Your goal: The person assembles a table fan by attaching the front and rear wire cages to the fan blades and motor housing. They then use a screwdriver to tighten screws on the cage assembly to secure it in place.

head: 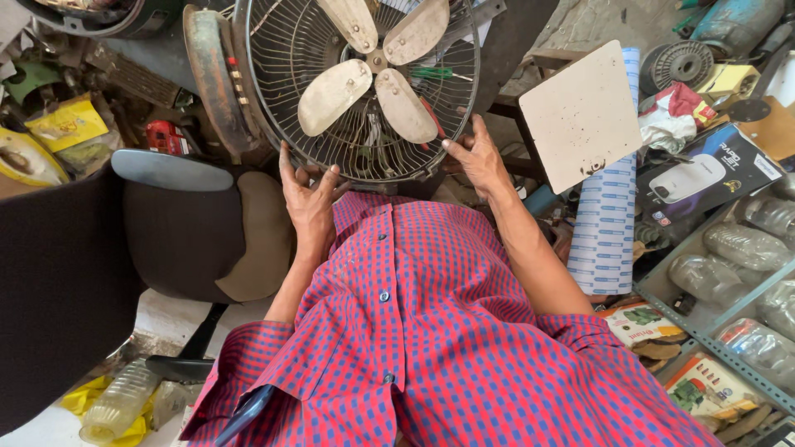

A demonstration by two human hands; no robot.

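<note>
Cluttered repair-shop floor filled the frame: a black chair (190,232) at 9 o'clock, a metal shelf (729,348) of clear plastic bottles (737,248) at 4 o'clock, a pale square board (580,116) at 2 o'clock. A fan (360,87) with a wire guard (281,58) and four dusty cream blades (373,79) sat at 12 o'clock, tilted face-up toward the wearer's checked shirt (431,331). Left hand (308,203) was at the guard's lower rim, 7 o'clock of the fan, fingers spread and touching the wires, not clenched. Right hand (476,157) was at 4 o'clock of the fan, fingers curled against the rim, loosely bracing rather than a full grip. Judged step: steadying the fan from both sides to position or inspect the guard. Next move would likely need a firmer two-point hold on the rim before turning it or working the guard loose.
</note>
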